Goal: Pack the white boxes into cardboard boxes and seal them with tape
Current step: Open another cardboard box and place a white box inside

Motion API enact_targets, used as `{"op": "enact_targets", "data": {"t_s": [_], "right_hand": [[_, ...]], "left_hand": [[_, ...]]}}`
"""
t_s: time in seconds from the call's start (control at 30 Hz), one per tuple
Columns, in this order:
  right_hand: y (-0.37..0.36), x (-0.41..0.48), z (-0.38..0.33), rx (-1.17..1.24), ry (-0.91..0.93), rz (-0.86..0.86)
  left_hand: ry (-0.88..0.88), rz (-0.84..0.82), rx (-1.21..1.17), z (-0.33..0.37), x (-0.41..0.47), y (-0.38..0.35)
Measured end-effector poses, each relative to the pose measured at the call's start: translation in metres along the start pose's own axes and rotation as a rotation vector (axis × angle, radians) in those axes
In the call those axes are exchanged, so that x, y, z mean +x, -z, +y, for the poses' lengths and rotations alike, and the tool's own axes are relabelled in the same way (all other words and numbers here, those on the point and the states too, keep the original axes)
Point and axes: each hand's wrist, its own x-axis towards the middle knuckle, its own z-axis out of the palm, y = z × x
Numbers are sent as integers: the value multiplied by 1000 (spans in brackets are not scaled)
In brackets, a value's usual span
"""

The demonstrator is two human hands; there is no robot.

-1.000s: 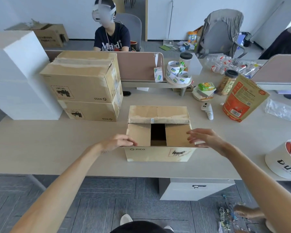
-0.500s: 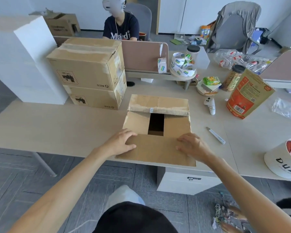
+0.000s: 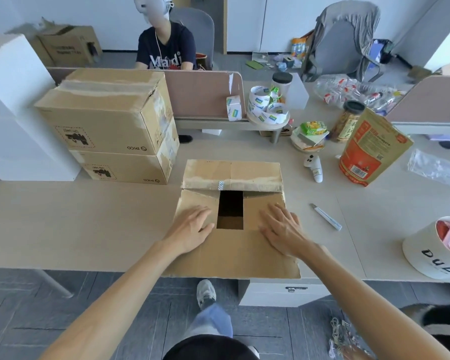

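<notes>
The cardboard box (image 3: 231,216) stands at the near edge of the tabletop (image 3: 76,222). The left hand (image 3: 192,229) and the right hand (image 3: 283,229) lie flat with straight fingers on its flaps, holding nothing, on each side of the dark gap.

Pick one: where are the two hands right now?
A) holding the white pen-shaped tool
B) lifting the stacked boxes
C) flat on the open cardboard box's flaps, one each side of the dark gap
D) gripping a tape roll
C: the left hand and right hand lie with straight fingers on the cardboard box flaps, while the tape rolls and pen-shaped tool sit untouched on the table.
</notes>
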Motion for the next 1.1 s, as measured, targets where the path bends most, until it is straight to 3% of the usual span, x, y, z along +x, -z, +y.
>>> {"op": "enact_targets", "data": {"t_s": [0.2,0.4,0.57,0.87,1.0,1.1], "right_hand": [[12,44,3,-57,-76,78],[32,96,16,-25,-127,223],[40,144,19,6,-162,255],[17,175,20,-72,-202,149],[13,175,19,-113,-230,129],[16,174,13,-103,-249,113]], "left_hand": [[-44,45,46,-20,42,8],[-103,194,55,-47,92,35],[-54,150,59,-65,136,47],[-56,63,133,-82,169,34],[-373,113,178,-73,164,21],[-532,-36,248,-58,157,11]]}}
